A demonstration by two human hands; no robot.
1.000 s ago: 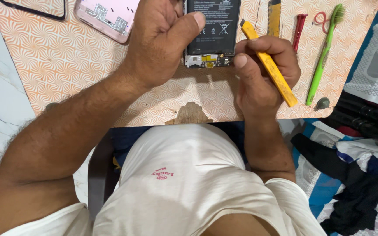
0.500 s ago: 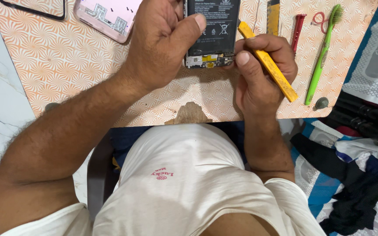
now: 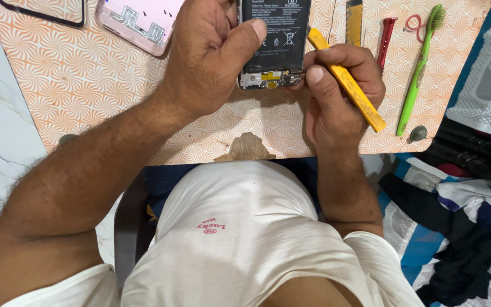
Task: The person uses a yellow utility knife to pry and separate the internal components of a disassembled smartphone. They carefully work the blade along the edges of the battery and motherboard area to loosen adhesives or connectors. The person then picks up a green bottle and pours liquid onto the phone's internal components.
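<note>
An opened phone (image 3: 275, 42) with a black battery and a bare circuit strip at its lower end lies on an orange patterned mat (image 3: 58, 85). My left hand (image 3: 211, 51) grips the phone's left side, thumb laid across the battery. My right hand (image 3: 339, 94) holds a yellow pry tool (image 3: 350, 85) slanting down to the right, its upper end against the phone's right edge. My right thumb tip touches the phone's lower right corner.
A pink phone back cover (image 3: 137, 20) and a dark-edged screen panel (image 3: 46, 11) lie at the top left. A red tool (image 3: 386, 40), a green toothbrush (image 3: 419, 68) and a small grey knob (image 3: 418, 133) lie at the right. Crumpled cloth (image 3: 461, 227) lies beyond the mat edge.
My right hand has shifted up and left with the pry tool, bringing its thumb to the phone's lower right corner. My left hand keeps its grip on the phone.
</note>
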